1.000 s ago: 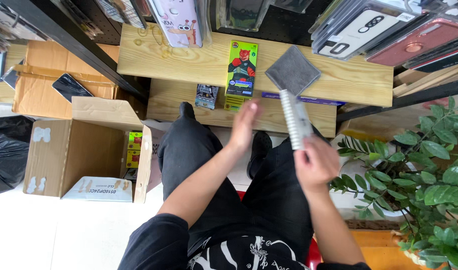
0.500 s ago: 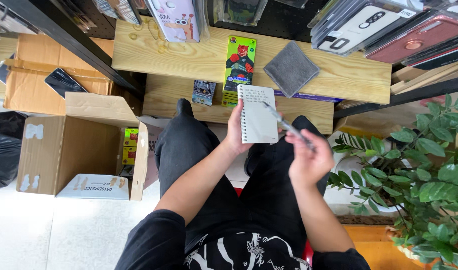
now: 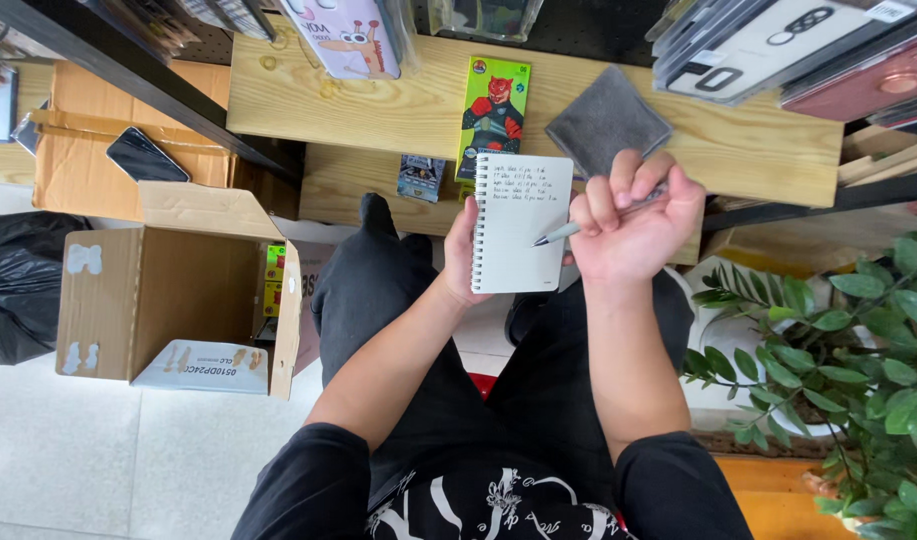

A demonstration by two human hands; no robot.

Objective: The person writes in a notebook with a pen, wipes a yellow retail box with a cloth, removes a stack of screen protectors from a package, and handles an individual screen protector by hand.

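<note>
My left hand (image 3: pixel 462 262) holds a small white spiral notepad (image 3: pixel 519 222) upright in front of me, its open page carrying several handwritten lines. My right hand (image 3: pixel 633 222) is closed around a silver pen (image 3: pixel 568 232) whose tip rests at the notepad's right edge. Both hands hover above my knees in dark trousers. Just beyond them lies a wooden shelf (image 3: pixel 378 100) with a grey cloth square (image 3: pixel 606 122) and a green packaged figure box (image 3: pixel 492 115).
An open cardboard box (image 3: pixel 178 290) stands on the tiled floor at left, with a black bag (image 3: pixel 18 285) beside it. A phone (image 3: pixel 145 155) lies on another carton. A leafy plant (image 3: pixel 838 350) fills the right side. Phone cases hang above the shelf.
The grey cloth went from my hands onto the shelf. My left hand then raised the notepad, and my right hand brought the pen to its right edge.
</note>
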